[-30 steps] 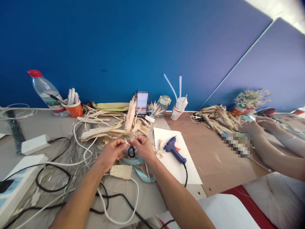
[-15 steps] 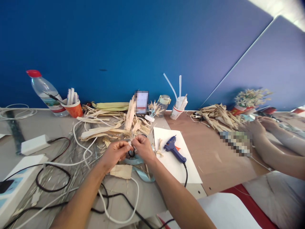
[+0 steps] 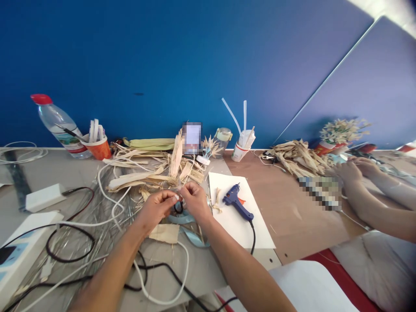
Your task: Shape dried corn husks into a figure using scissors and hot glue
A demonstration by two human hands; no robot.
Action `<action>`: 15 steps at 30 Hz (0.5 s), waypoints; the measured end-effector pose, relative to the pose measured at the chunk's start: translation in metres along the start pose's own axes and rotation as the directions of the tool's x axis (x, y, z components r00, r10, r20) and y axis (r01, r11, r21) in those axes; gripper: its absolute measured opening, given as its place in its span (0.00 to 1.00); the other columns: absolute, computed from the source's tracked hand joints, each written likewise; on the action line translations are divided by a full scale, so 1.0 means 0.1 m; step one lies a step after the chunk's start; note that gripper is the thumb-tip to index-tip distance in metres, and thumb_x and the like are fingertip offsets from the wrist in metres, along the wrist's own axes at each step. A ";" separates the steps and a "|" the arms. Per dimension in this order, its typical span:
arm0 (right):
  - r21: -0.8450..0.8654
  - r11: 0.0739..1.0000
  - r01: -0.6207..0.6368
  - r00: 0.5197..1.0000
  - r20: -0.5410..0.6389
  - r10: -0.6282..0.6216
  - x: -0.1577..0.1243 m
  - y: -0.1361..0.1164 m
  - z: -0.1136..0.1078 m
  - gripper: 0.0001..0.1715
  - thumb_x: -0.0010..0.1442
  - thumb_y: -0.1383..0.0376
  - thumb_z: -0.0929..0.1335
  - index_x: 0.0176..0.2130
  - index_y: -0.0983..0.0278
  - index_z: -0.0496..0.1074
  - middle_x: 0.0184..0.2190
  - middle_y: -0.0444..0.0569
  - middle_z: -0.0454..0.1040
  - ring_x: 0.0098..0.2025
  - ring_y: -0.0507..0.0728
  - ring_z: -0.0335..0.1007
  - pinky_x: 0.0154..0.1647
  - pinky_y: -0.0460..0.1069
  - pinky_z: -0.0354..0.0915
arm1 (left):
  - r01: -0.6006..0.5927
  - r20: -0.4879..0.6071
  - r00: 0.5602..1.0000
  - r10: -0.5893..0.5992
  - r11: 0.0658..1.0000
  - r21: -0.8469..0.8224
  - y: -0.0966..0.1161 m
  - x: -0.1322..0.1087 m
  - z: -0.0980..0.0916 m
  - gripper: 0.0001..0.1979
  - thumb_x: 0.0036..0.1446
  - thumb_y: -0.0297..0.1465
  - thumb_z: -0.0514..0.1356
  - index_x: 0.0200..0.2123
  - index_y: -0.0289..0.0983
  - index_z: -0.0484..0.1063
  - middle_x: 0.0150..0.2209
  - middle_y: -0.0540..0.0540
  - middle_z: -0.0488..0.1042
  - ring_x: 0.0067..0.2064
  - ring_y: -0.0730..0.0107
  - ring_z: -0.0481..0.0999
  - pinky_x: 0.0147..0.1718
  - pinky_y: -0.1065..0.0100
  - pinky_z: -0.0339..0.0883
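Note:
My left hand (image 3: 159, 209) and my right hand (image 3: 194, 199) meet over the desk, fingertips almost touching. Each is closed in a pinch around a small whitish piece between them, too small to name. Just below the fingers lie scissors-like black loops (image 3: 178, 207) and a light blue ribbon (image 3: 198, 238). Dry corn husks (image 3: 139, 180) spread behind my hands. A flat beige piece (image 3: 164, 233) rests under my left wrist. To the right, a blue glue gun (image 3: 238, 203) lies on white paper (image 3: 227, 229).
Cables and a power strip (image 3: 29, 242) cover the left side, near a bottle (image 3: 61, 128) and an orange cup (image 3: 97, 148). A phone (image 3: 193, 138), a jar (image 3: 222, 141) and a cup with tubes (image 3: 240, 152) stand behind. Another person's hands (image 3: 352, 170) are at the right.
My hands stay close together, with the right fingertips slightly shifted at the small piece. The whole view has moved a little.

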State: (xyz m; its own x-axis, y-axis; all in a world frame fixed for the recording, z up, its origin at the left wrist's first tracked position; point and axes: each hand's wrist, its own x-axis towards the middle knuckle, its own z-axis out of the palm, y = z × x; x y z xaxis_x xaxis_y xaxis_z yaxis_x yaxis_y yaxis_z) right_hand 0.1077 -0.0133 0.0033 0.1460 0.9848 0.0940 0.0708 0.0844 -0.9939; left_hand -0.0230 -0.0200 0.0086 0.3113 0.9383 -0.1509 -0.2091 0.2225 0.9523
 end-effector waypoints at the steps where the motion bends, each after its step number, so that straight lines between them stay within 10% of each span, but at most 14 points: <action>1: 0.004 1.000 0.002 1.000 0.003 -0.002 -0.01 0.00 0.00 0.12 0.50 0.60 0.66 0.21 0.63 0.63 0.17 0.39 0.61 0.21 0.48 0.54 0.24 0.45 0.53 | 0.007 -0.002 1.000 -0.007 0.999 -0.042 0.00 0.01 -0.01 0.10 0.44 0.35 0.65 0.25 0.33 0.72 0.13 0.57 0.56 0.15 0.84 0.50 0.14 0.76 0.44; 8: 0.112 0.991 0.069 0.995 0.057 -0.076 -0.01 -0.02 -0.02 0.12 0.50 0.59 0.65 0.21 0.63 0.61 0.17 0.39 0.58 0.21 0.48 0.51 0.23 0.44 0.52 | 0.127 0.012 0.991 -0.135 0.896 -0.425 0.03 0.06 -0.16 0.06 0.45 0.26 0.64 0.23 0.30 0.69 0.24 0.50 0.70 0.14 0.90 0.45 0.11 0.80 0.42; 15: 0.091 0.996 0.022 1.000 -0.005 -0.022 0.02 -0.03 -0.04 0.14 0.48 0.59 0.67 0.19 0.63 0.60 0.15 0.37 0.56 0.20 0.47 0.49 0.21 0.44 0.50 | 0.019 -0.070 0.997 -0.036 0.971 -0.237 0.07 0.01 -0.06 0.08 0.43 0.30 0.66 0.24 0.32 0.69 0.23 0.50 0.71 0.14 0.89 0.49 0.12 0.78 0.45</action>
State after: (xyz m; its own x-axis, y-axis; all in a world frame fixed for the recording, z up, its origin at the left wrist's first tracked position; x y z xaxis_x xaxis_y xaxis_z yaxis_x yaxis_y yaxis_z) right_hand 0.1113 -0.0120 0.0068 0.1490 0.9820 0.1161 -0.0164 0.1199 -0.9927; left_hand -0.0295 -0.0155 0.0136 0.2535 0.9457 -0.2034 -0.4170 0.2966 0.8591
